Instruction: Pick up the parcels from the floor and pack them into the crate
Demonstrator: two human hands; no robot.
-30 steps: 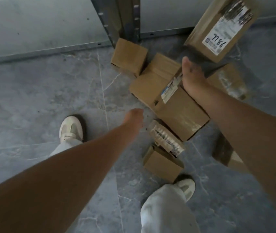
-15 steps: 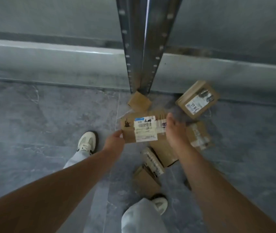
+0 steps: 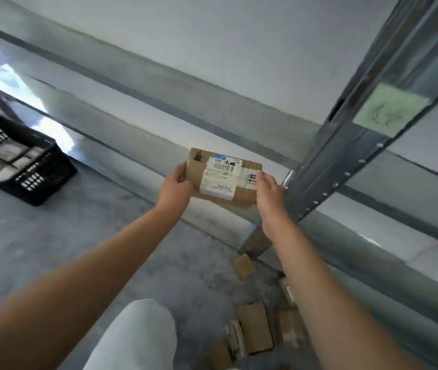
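Observation:
I hold a brown cardboard parcel (image 3: 223, 176) with a white shipping label up in the air, in front of me. My left hand (image 3: 175, 186) grips its left end and my right hand (image 3: 267, 192) grips its right end. A black slatted plastic crate (image 3: 39, 188) stands on the floor at the far left, with flat grey packets inside. Several more cardboard parcels (image 3: 254, 327) lie on the floor at the lower right, beside my right forearm. One small box (image 3: 244, 266) sits apart from them, closer to the shelf post.
A metal shelf upright (image 3: 367, 134) with rivet holes runs diagonally at the right, close to the held parcel. Long metal shelf beams (image 3: 132, 102) cross behind. Grey tiled floor (image 3: 65, 236) lies between me and the crate. My trouser leg (image 3: 137, 335) shows at the bottom.
Both hands took hold of the labelled parcel and lifted it off the pile. The view swung up and leftward, bringing the black crate into sight.

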